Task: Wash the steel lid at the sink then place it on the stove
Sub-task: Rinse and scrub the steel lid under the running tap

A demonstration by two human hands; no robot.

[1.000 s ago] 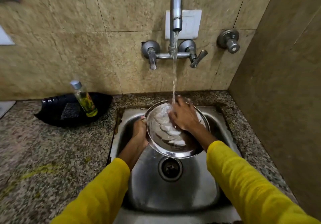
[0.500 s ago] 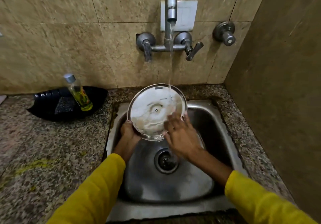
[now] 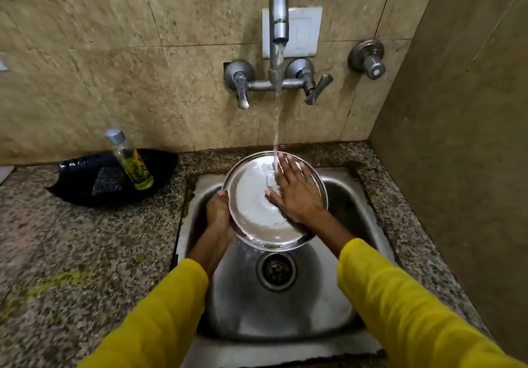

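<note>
The round steel lid (image 3: 251, 210) is held tilted over the steel sink (image 3: 285, 322), under the running stream from the wall tap (image 3: 278, 10). My left hand (image 3: 218, 215) grips the lid's left rim from below. My right hand (image 3: 297, 193) lies flat on the lid's face, fingers spread, with water falling onto its fingers. The lid looks wet and shiny, with little foam. The stove is out of view.
A black dish (image 3: 85, 182) holding a scrub pad and a bottle of yellow-green liquid (image 3: 131, 162) sits on the granite counter (image 3: 71, 253) left of the sink. A wall stands close on the right. A second valve (image 3: 368, 59) is mounted right of the tap.
The lid has come back under the stream and tilted flatter. My right hand moved from its lower edge up onto its face. The soap foam has mostly rinsed off.
</note>
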